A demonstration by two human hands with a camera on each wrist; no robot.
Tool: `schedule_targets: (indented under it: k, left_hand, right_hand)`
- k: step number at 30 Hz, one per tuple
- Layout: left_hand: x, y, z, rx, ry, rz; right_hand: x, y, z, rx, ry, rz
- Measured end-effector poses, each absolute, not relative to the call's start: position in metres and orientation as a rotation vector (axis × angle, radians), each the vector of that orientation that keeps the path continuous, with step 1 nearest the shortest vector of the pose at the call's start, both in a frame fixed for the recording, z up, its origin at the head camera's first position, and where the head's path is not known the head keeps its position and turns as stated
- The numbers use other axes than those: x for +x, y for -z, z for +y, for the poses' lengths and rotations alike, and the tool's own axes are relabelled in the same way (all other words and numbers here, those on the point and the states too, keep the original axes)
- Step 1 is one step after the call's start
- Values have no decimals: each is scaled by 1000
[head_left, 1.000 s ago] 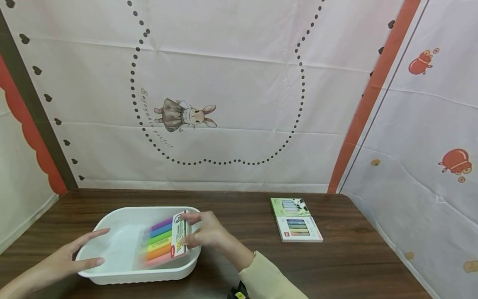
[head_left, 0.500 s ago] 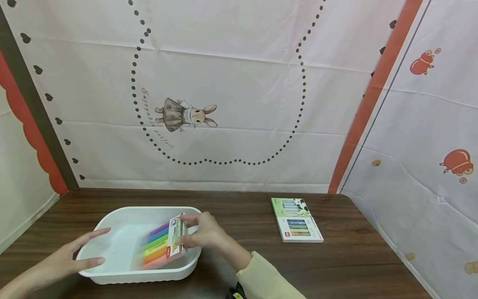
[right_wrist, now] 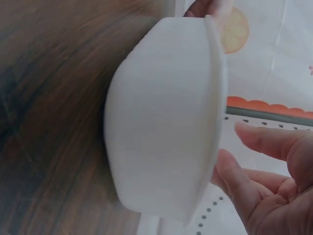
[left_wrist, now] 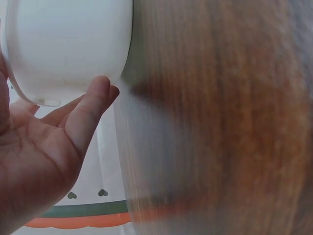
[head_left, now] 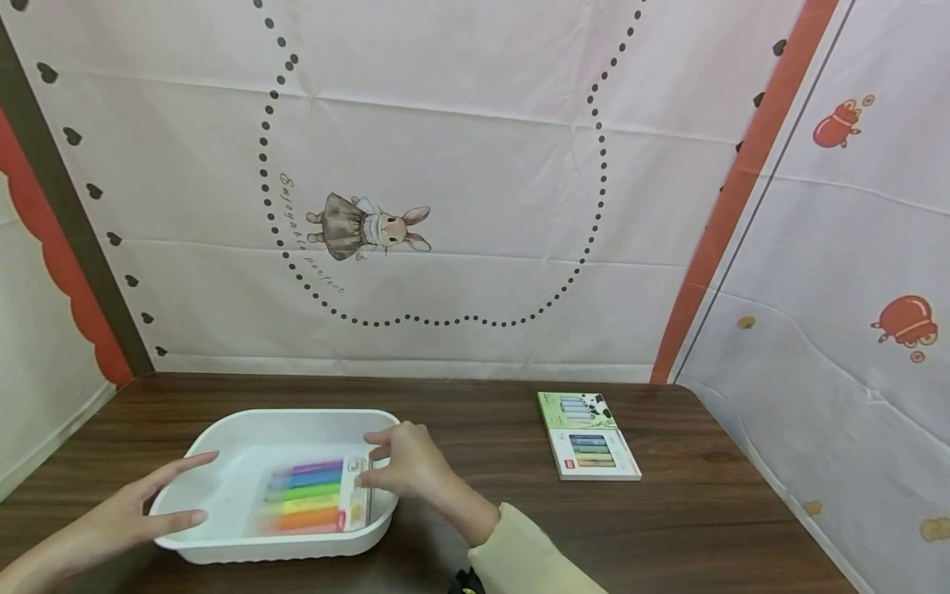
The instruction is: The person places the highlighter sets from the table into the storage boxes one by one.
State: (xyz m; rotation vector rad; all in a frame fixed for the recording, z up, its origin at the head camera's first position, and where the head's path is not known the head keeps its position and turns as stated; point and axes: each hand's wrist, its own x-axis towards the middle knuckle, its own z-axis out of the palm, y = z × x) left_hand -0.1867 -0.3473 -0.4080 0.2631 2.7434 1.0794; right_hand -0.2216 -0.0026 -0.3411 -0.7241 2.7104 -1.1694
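A clear pack of coloured markers [head_left: 308,499] with a white card end lies in the right part of the white plastic tub [head_left: 215,487], blurred in the head view. My right hand [head_left: 411,466] is over the tub's right rim beside the pack's card end. Its thumb and fingers stand apart with nothing visible between them in the right wrist view. At the tub's left end my left hand [head_left: 129,516] holds the rim, thumb and index finger reaching over it. The left wrist view shows the other fingers [left_wrist: 95,98] against the tub's outer wall.
A white and green box [head_left: 590,437] with pictures of pens lies flat on the right of the dark wooden table [head_left: 475,470]. Printed cloth [head_left: 475,190] hangs behind and at both sides. A small black object [head_left: 466,582] is by the right sleeve.
The pack of markers has left my right hand and dropped flatter and lower into the tub. My right fingers have come off its card end. My left hand and the tub stay put.
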Motion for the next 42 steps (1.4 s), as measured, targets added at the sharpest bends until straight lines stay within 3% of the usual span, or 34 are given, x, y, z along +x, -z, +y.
schedule_targets:
  k: [42]
  left_hand:
    - [-188, 409, -348, 249, -1092, 2737]
  right_hand:
    - [-232, 348, 39, -665, 1679, 2067]
